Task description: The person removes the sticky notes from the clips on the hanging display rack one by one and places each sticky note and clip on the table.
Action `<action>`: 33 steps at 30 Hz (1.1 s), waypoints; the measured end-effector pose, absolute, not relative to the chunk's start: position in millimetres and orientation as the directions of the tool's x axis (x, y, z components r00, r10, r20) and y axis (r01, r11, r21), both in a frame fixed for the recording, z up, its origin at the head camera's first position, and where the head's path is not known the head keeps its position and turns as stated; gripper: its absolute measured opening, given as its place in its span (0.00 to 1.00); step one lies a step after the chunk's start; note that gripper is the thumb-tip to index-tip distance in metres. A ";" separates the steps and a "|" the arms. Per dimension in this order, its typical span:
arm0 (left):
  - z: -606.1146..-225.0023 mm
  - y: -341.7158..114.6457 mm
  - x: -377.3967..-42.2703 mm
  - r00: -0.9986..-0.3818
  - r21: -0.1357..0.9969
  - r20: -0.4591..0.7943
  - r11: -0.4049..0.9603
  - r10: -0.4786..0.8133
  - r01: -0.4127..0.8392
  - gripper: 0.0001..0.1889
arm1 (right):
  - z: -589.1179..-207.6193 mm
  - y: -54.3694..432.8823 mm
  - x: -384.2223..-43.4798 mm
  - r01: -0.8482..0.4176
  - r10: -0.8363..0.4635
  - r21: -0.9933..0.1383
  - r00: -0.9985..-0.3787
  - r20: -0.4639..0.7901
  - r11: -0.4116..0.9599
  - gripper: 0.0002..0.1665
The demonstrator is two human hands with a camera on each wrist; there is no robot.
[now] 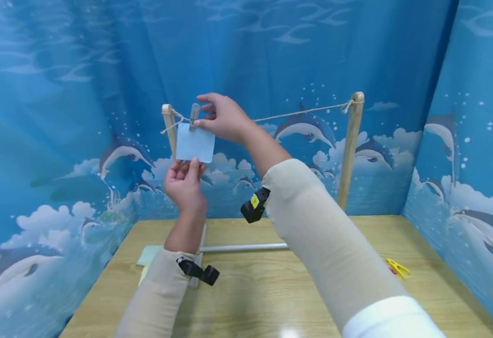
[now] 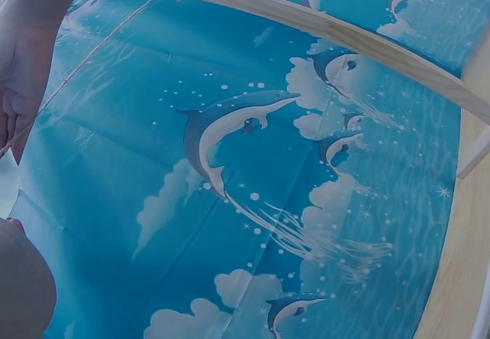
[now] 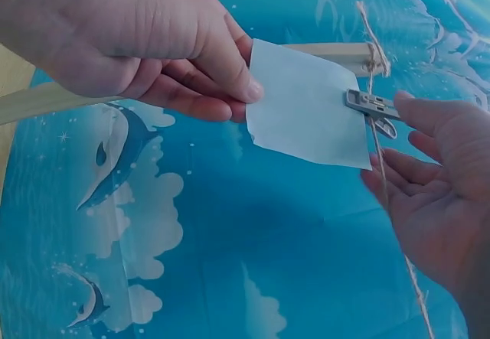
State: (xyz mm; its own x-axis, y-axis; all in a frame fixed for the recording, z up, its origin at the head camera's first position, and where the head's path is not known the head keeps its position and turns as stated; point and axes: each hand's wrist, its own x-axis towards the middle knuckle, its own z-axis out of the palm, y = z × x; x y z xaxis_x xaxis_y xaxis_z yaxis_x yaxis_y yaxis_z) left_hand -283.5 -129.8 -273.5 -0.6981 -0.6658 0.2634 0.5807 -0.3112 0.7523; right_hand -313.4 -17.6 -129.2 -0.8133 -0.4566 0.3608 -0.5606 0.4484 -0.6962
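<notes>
A light blue square sheet of paper (image 1: 195, 144) hangs at the left part of a twine line (image 1: 305, 112). A grey clothespin (image 1: 193, 116) clamps the sheet's top edge at the twine. My left hand (image 1: 185, 183) pinches the bottom edge of the paper between thumb and fingers. Beside the clothespin is my right hand (image 1: 225, 115), its thumb touching the peg and its other fingers loosely bent, apart from the peg. The right wrist view shows the clothespin (image 3: 371, 109) gripping the paper (image 3: 310, 105), its handles spread.
Two wooden posts (image 1: 349, 150) hold the twine, and a white bar (image 1: 244, 247) lies low between them. Yellow clothespins (image 1: 398, 268) and a red one lie at the table's right. Pale green paper (image 1: 148, 255) lies at the left, partly behind my left sleeve.
</notes>
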 end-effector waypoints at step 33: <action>-270.6 -134.3 -276.3 -0.666 0.740 0.297 -0.276 -0.684 0.613 0.16 | -143.5 -15.5 -300.7 -0.726 -0.207 -0.628 -0.685 0.699 0.280 0.09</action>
